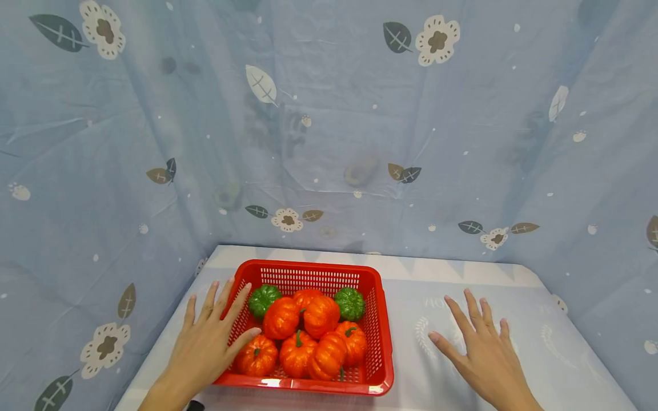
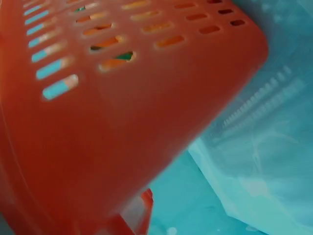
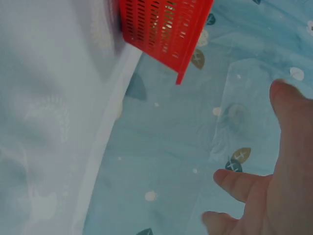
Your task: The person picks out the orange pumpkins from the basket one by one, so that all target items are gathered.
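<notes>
A red plastic basket [image 1: 386, 354] with slotted walls stands on the table, left of the middle in the head view. Inside lie several small orange pumpkins [image 1: 297, 354] and two green pumpkins [image 1: 349, 303]. My left hand [image 1: 208, 345], fingers spread, overlaps the basket's left side in the head view and holds nothing. The left wrist view is filled by the basket's outer wall [image 2: 127, 107] close up; no fingers show there. Well to the right of the basket, my right hand [image 1: 485, 354] is spread over the table with nothing in it; the right wrist view shows its fingers extended.
A pale table [image 1: 411, 319] with faint printed patterns carries the basket. Blue cloth [image 1: 329, 142] printed with flowers and leaves hangs behind the table and along both sides. A small black object [image 1: 195, 406] shows at the bottom edge beneath the left wrist.
</notes>
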### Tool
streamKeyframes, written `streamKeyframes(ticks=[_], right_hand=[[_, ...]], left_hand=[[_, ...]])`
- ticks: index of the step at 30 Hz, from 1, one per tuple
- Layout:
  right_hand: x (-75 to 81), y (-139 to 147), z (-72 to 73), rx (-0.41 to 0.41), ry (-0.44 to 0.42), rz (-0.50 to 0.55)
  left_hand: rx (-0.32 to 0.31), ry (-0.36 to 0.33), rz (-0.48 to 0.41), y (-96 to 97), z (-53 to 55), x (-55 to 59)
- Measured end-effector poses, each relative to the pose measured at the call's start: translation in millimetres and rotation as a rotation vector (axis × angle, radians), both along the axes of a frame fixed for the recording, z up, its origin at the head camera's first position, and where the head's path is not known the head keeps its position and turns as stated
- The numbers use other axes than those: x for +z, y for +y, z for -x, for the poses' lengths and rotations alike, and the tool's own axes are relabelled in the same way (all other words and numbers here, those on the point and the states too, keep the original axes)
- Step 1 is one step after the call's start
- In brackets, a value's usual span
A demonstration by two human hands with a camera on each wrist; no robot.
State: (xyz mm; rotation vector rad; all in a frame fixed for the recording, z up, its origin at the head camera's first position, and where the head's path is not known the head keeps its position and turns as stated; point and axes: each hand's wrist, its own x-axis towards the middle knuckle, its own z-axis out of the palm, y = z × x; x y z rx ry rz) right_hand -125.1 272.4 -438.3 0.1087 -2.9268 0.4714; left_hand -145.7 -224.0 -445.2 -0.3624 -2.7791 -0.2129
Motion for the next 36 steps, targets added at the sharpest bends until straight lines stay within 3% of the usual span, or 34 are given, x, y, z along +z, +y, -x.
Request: streamKeyframes(ticks=[3, 8, 11, 16, 19, 27, 32, 36], right_hand=[[2.6, -1, -0.5, -0.015, -0.051, 0.051], [7.4, -6, 0.8, -0.042, -0.098, 0.141], [8.8, -11, 3.0, -0.038, -0.088, 0.185], [8.8, -18, 4.2, 0.010, -0.046, 0.265], [7.2, -22, 4.1, 0.045, -0.043, 0.302], [2.8, -33, 6.0, 0.038, -0.091, 0.365], [7.4, -39, 7.6, 0.060, -0.103, 0.411], [11.7, -44, 9.7, 0.084, -0.105, 0.452]], left_hand=[[-0.029, -0.062, -0.114, -8.0, 3.0, 4.3], [-0.091, -0.167, -0.423, -34.2, 6.2, 4.7], [-0.091, -0.221, -0.584, -49.0, 4.9, -2.2], [-0.061, -0.408, -0.855, -61.7, -0.1, -15.7], [-0.068, -0.476, -0.972, -66.6, -3.8, -26.2], [-0.120, -0.499, -1.079, -74.0, -7.4, -53.2], [-0.141, -0.584, -1.153, -75.7, -3.9, -59.1], [-0.200, -0.598, -1.173, -76.8, -2.8, -62.3]])
